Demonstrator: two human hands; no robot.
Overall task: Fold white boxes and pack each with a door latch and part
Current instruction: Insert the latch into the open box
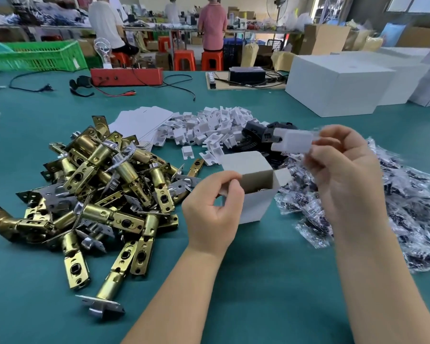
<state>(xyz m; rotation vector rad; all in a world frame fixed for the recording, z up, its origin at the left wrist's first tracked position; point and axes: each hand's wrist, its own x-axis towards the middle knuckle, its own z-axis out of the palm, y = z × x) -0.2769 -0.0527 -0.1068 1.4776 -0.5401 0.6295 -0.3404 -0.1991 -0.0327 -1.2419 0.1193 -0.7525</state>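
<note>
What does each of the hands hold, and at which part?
Left hand pinches the open white box by its near flap. Right hand pinches a white plastic part at its right end.

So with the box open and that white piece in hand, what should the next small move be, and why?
Probably lower the white plastic part, pinched in the right hand, into the small white box. The left hand holds the box by a flap with its top open, and something already seems to lie inside, so the part looks like the missing item.
</note>
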